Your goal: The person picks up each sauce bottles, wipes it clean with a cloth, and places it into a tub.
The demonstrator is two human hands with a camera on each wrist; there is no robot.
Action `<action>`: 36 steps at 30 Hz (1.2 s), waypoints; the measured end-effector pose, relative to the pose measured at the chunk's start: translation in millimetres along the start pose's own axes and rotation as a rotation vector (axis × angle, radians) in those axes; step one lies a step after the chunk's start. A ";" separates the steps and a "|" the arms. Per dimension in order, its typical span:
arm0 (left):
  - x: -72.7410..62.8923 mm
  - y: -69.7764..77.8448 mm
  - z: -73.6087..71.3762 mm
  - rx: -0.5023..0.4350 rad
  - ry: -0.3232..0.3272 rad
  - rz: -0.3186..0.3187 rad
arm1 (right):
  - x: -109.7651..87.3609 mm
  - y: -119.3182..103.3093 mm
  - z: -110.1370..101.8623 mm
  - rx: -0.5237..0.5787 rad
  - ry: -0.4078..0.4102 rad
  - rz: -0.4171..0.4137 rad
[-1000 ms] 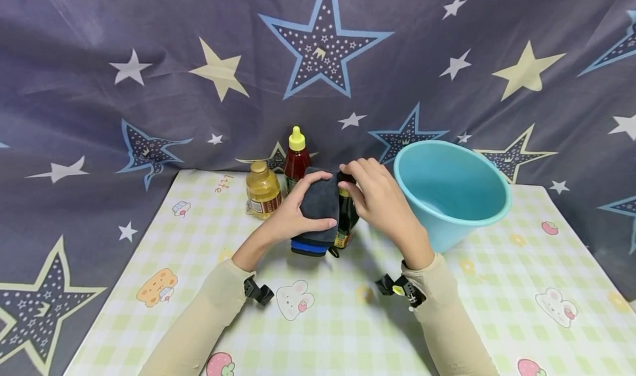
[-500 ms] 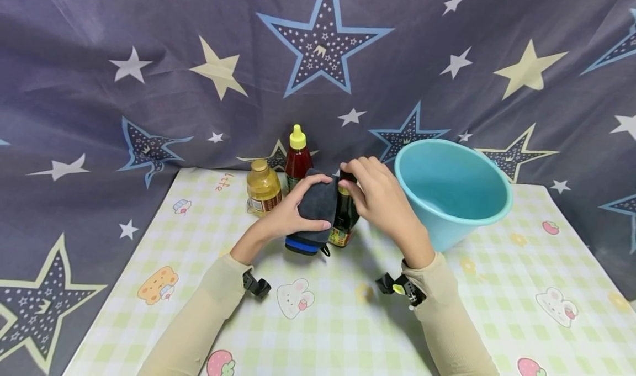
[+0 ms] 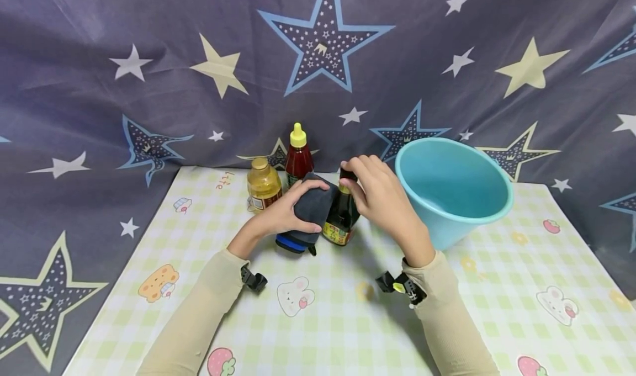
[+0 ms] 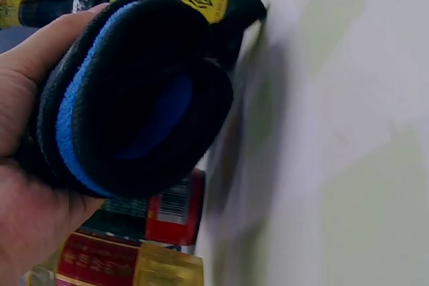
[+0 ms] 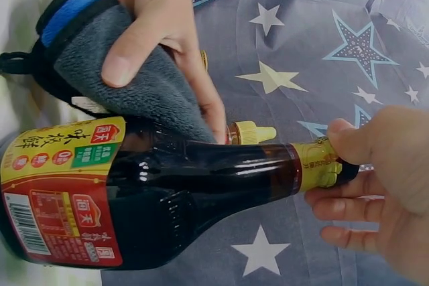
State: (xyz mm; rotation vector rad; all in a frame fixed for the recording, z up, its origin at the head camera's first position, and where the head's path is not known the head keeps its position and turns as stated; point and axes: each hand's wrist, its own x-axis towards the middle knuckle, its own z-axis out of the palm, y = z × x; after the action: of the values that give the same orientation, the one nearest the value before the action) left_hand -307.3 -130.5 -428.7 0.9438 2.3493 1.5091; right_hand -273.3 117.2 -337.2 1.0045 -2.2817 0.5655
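Note:
My left hand [image 3: 283, 216] grips a folded towel [image 3: 314, 206], dark grey with a blue inner side. In the right wrist view the towel [image 5: 124, 65] lies against the side of a dark soy sauce bottle [image 5: 174, 199] with a yellow and red label. The thumb and fingers of my right hand [image 3: 381, 196] pinch this bottle by its black cap at the top of the neck. The bottle [image 3: 343, 213] stands on the table, leaning slightly. From the left wrist, the towel [image 4: 67, 98] shows as a rolled opening, with the bottle's yellow label behind it.
Left of the towel stand a yellow-capped red sauce bottle [image 3: 298, 158] and a jar [image 3: 264, 185] with yellowish contents. A light blue bucket [image 3: 449, 229] is close behind my right hand. A checked cloth [image 3: 348, 332] covers the table, backed by a star-patterned curtain [image 3: 164, 22].
My left hand has drawn the towel left and slightly down across the bottle, uncovering more of its label. My right hand stays at the cap.

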 end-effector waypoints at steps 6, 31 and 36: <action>-0.1 -6.7 -0.4 0.009 -0.023 -0.019 | -1.0 0.6 -0.1 0.002 0.005 -0.005; -1.0 -8.2 0.3 0.071 -0.034 -0.118 | 0.5 1.3 -0.1 0.000 -0.006 -0.001; -2.1 -8.4 1.2 0.137 -0.031 -0.162 | 0.6 0.8 0.6 -0.006 0.007 -0.009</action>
State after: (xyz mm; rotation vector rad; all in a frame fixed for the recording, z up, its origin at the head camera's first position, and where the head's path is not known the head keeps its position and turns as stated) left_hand -308.6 -133.3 -436.9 0.7775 2.4667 1.2793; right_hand -274.4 117.0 -337.3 1.0081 -2.2705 0.5574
